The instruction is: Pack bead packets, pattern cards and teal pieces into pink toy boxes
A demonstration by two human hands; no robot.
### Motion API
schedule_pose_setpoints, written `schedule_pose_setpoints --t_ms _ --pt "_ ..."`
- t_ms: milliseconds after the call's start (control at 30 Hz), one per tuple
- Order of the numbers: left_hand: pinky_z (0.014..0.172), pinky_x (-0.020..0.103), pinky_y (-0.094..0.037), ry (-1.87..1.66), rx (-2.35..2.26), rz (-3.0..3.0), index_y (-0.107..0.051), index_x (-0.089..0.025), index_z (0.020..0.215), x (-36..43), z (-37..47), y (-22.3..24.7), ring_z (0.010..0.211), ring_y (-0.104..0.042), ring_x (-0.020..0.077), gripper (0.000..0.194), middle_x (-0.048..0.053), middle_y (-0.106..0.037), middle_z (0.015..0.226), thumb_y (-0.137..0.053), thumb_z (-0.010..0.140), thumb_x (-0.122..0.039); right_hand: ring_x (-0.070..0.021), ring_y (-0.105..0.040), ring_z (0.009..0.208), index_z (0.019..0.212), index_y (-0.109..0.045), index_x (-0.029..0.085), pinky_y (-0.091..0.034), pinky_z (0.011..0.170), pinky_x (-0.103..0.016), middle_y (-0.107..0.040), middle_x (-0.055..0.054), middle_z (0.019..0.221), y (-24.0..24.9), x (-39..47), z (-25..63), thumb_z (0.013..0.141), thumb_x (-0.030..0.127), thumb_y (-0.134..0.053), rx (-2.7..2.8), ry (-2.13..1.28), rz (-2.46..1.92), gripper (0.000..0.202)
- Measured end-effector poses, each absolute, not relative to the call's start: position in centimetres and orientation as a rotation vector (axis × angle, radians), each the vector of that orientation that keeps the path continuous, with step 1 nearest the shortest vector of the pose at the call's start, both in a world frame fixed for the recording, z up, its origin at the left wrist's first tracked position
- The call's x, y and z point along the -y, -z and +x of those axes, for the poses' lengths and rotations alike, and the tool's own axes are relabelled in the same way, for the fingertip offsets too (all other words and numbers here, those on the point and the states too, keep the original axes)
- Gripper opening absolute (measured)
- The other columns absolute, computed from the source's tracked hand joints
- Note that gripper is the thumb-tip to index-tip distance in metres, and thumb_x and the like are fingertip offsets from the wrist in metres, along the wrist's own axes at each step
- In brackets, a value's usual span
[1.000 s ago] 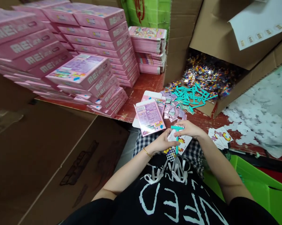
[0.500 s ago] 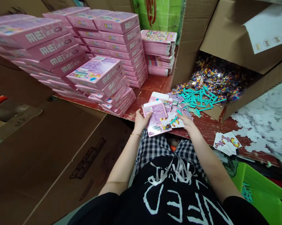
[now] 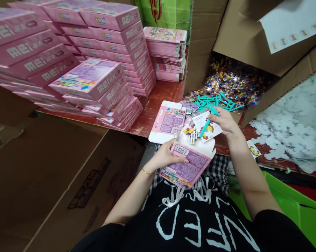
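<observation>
My left hand (image 3: 166,155) grips an unfolded-top pink and purple carton (image 3: 190,166) over my lap, thumb across its printed back. The carton's white flaps gape away from me. Pinched in my right hand (image 3: 223,120) are a white pattern card (image 3: 212,131) and a slim teal plastic stick (image 3: 205,126), held just above that opening. At the mouth of the carton lie a small white grid piece (image 3: 192,137) and some yellow and brown bits (image 3: 189,129). A second flat carton (image 3: 168,120) rests on the table beyond my left hand.
Stacks of pink boxes (image 3: 116,45) stand at left, flattened cartons (image 3: 165,45) behind. A pile of teal sticks (image 3: 215,101) lies before a cardboard box of colourful bead packets (image 3: 231,82). White pieces (image 3: 286,126) heap at right, above a green bin (image 3: 299,210).
The carton has tilted, its open end now facing my right hand. My right hand has lifted the card and stick above the opening. The view has shifted and come nearer.
</observation>
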State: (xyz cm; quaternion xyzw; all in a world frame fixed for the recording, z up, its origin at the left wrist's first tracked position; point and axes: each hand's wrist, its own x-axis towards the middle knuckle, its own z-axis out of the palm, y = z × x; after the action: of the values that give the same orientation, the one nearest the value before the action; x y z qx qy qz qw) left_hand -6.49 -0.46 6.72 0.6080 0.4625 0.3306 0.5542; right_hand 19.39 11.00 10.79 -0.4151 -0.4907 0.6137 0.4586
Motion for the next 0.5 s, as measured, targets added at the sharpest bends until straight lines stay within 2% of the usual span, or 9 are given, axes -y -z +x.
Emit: schedule_pose_setpoints --t_ms 133,267,500 --pt "0.064 0.025 -0.047 -0.810 -1.172 1.375 -0.059 -0.015 0.087 2.0 -5.5 -6.8 0.069 -0.059 0.0137 0.050 0.000 -0.066 0.079 -0.087 0.055 -0.041 -0.0193 -0.066 0.069 0.090 -0.066 0.019 -0.055 0.065 -0.033 -0.070 -0.001 0.080 -10.7 -9.7 19.9 0.048 0.047 -0.090 1.448 -1.383 -1.152 0.056" --pt "0.067 0.027 -0.048 -0.798 -1.202 1.285 -0.059 -0.015 0.091 1.9 -5.3 -6.4 0.071 -0.060 0.0149 0.055 0.001 -0.067 0.082 -0.088 0.053 -0.042 -0.0204 -0.065 0.081 0.094 -0.067 0.018 -0.053 0.075 -0.036 -0.070 -0.003 0.090 -10.5 -8.0 19.0 0.055 0.046 -0.087 1.823 -1.101 -1.122 0.052" --pt "0.067 0.027 -0.049 -0.887 -1.106 1.353 -0.058 -0.015 0.093 2.4 -5.5 -6.1 0.071 -0.059 0.0146 0.059 0.000 -0.065 0.081 -0.089 0.050 -0.042 -0.0201 -0.067 0.085 0.096 -0.068 0.019 -0.054 0.079 -0.035 -0.071 -0.004 0.095 -12.4 -7.0 17.1 0.063 0.050 -0.082 1.999 -1.023 -0.930 0.048"
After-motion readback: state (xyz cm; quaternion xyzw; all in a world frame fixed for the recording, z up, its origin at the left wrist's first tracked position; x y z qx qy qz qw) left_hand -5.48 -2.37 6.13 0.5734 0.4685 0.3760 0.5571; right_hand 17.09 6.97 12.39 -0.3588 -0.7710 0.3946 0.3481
